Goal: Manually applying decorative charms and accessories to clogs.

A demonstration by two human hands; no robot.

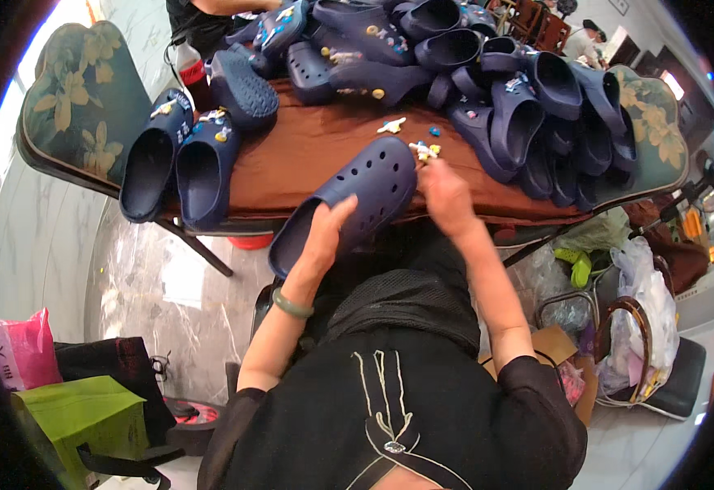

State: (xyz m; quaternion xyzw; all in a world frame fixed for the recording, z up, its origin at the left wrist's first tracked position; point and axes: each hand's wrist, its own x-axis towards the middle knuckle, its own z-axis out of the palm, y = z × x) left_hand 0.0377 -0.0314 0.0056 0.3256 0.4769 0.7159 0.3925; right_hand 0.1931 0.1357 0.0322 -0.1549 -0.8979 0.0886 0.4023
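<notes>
A navy clog [367, 181] with round vent holes and no charms on its upper is held by my left hand [324, 233], thumb on top and fingers hidden beneath. Its toe points away and to the right. My right hand [448, 196] is at the table beside the toe, fingers closed at a small cluster of white and yellow shoe charms [427, 153]. Which charm the fingertips pinch is hard to make out. Left of the cluster lie a loose white charm [391, 126] and a small blue charm [434, 131] on the brown cloth [308, 155].
Several navy clogs [516, 131] are heaped along the table's far and right sides. A decorated pair of clogs [206, 167] stands at the left edge by a dark drink bottle [192, 69]. Patterned chairs [75, 102] flank the table. Another person's arm [234, 5] shows at the far side.
</notes>
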